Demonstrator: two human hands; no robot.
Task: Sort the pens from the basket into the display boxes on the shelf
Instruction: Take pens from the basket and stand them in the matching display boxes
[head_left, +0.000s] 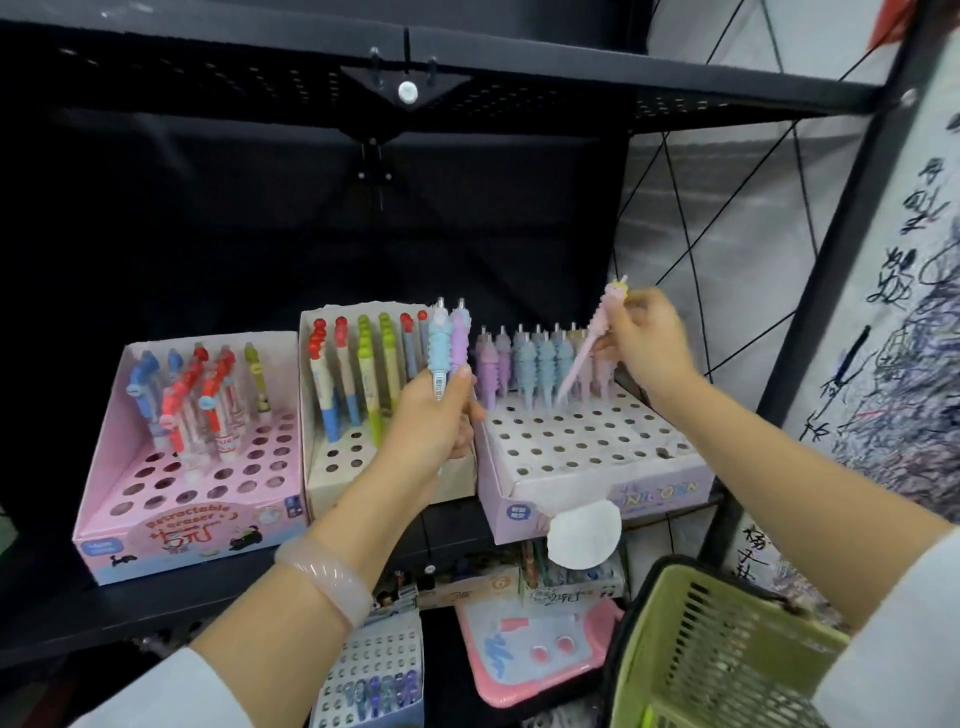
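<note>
Soft, even light falls from the front on the pastel cardboard display boxes (597, 467), while the black shelf back panel (260, 234) sinks into deep shadow, the whole picture is slightly soft, the black metal shelf frame (831, 270) bows with wide-angle distortion, and the white sleeves (171, 696) at the corners blur.

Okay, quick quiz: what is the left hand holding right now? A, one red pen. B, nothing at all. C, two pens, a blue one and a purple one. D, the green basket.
C: the left hand has its grip around a blue pen and a purple pen, held upright side by side.
</note>
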